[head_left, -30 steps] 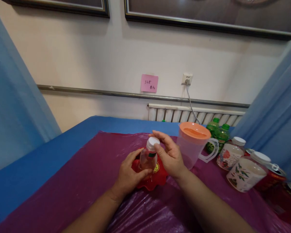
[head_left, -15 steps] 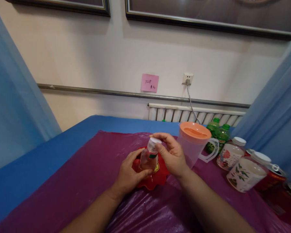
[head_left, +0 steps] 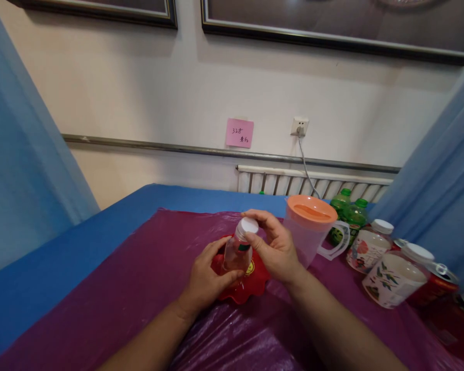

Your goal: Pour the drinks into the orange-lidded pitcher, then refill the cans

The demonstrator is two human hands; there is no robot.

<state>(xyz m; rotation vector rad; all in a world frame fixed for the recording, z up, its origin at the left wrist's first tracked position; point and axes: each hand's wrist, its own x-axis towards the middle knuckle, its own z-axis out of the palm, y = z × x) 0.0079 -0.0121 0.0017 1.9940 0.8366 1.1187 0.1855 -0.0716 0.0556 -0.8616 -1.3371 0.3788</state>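
A small clear bottle (head_left: 236,255) with a green label patch stands over a red scalloped dish (head_left: 255,283) bearing a yellow emblem. My left hand (head_left: 209,275) is wrapped round the lower part of the bottle, thumb in front. On its mouth sits a white cap (head_left: 249,225), pinched between the thumb and fingers of my right hand (head_left: 276,247). Whether the bottle's base touches the dish is hidden by my left hand. Just right of my right hand is a translucent pitcher (head_left: 303,239) with an orange lid (head_left: 311,208).
Two green bottles (head_left: 355,216), two white-capped bottles (head_left: 394,278) and red cans (head_left: 436,283) line the right side. A purple plastic sheet (head_left: 131,278) covers part of the blue tabletop (head_left: 178,196). Behind are a radiator (head_left: 286,180) and a plugged-in cord (head_left: 303,154).
The cap's white top is turned slightly more toward me, with my right fingers shifted a little on it. My left hand keeps its hold on the bottle.
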